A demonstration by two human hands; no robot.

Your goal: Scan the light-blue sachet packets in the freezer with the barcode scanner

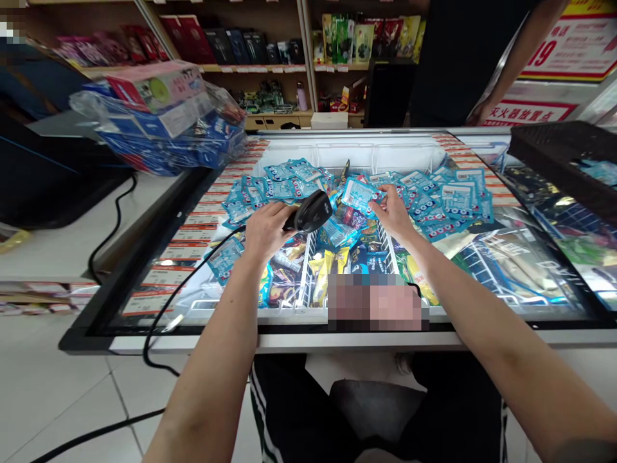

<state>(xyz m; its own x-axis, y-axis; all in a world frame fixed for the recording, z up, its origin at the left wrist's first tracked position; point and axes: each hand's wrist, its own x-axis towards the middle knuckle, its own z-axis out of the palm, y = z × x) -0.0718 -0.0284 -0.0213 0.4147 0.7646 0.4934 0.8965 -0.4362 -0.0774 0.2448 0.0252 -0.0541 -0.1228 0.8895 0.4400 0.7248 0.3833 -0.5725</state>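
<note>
My left hand [270, 230] is wrapped round a black barcode scanner [313, 212], its head pointing right and its cable trailing down to the left. Between the thumb and fingers of my right hand [393, 211] is a light-blue packet [359, 195], held by its right edge just in front of the scanner's head. Many similar blue packets lie in two spreads, a left pile [284, 180] and a right pile [450, 199], on the glass top of a chest freezer [193, 257]. Some of the right pile overlap one another. Wrapped ice creams [328, 270] show in white wire baskets below.
Plastic-wrapped boxes [164, 116] are stacked at the freezer's back left corner. A dark crate [569, 161] stands at the right. The scanner's cable [187, 270] crosses the front edge. A person in dark clothes [457, 64] stands behind, near stocked shelves [260, 67].
</note>
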